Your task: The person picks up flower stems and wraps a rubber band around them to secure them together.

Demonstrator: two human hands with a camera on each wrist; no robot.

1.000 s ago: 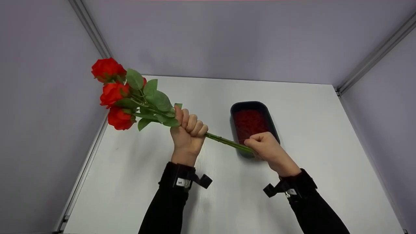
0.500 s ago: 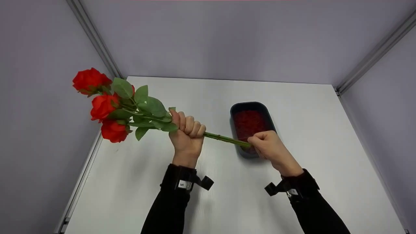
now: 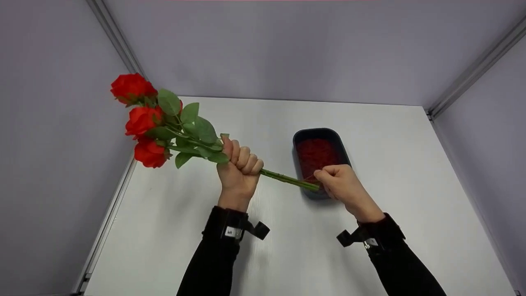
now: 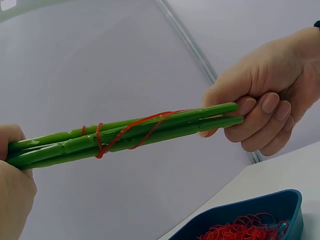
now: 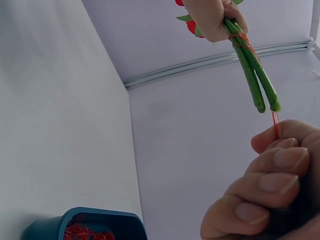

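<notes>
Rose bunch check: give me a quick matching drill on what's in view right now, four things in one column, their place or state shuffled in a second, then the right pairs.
Things:
1. left hand
2. right hand
3. red rubber band
4. dark tray

Places or states:
A. wound round the green stems
B. on the white table, holding a heap of red bands
C. gripping the stems just below the leaves
D. at the cut ends of the stems, pinching a stretched red strand

Pairs: 1-C, 2-D, 3-A, 4-B
</notes>
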